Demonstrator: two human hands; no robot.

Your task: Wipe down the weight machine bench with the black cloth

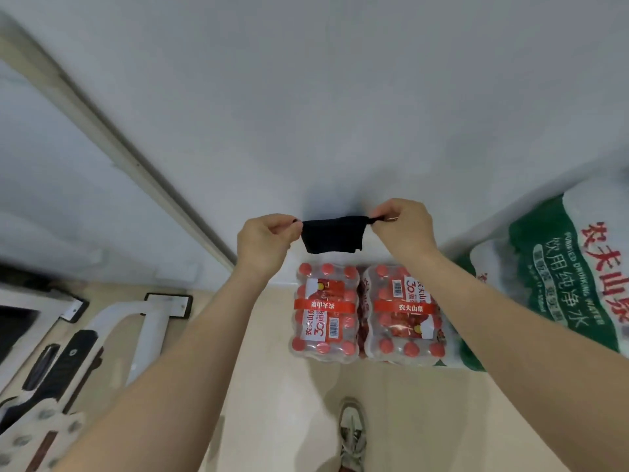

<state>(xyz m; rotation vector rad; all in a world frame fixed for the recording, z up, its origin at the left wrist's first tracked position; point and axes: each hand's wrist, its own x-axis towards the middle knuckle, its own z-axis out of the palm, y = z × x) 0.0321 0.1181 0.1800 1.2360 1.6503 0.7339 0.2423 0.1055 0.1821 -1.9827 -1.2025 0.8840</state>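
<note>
At far left, the white frame of the weight machine [143, 321] stands on the floor. Your left hand [263, 241] pinches one top corner of the black cloth [332, 235], which hangs stretched in the air before the wall, above two packs of red-capped bottles [367, 313]. Your right hand [403, 226] pinches the opposite corner.

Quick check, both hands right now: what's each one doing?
Left hand: closed, pinching the left corner of the black cloth.
Right hand: closed, pinching the cloth's right corner; it hangs stretched between the two.
</note>
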